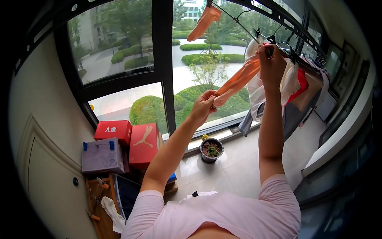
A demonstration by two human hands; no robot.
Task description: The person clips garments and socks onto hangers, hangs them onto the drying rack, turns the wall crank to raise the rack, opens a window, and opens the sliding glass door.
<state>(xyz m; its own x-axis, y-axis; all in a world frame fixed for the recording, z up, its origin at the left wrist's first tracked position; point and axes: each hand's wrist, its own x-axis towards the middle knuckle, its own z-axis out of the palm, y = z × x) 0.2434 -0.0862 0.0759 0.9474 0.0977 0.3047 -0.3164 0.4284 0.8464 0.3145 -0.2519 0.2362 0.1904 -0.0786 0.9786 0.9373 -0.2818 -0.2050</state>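
Left hand (205,106) grips the sock (239,79) by its lower end, right hand (272,65) closed at its upper end, apparently to hold it stretched, upper right of centre in the frame.

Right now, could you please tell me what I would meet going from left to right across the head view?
Round door knob, pale purple box, red box with a leaping cat, left hand, orange sock stretched between the hands, right hand, red garment on the rack.
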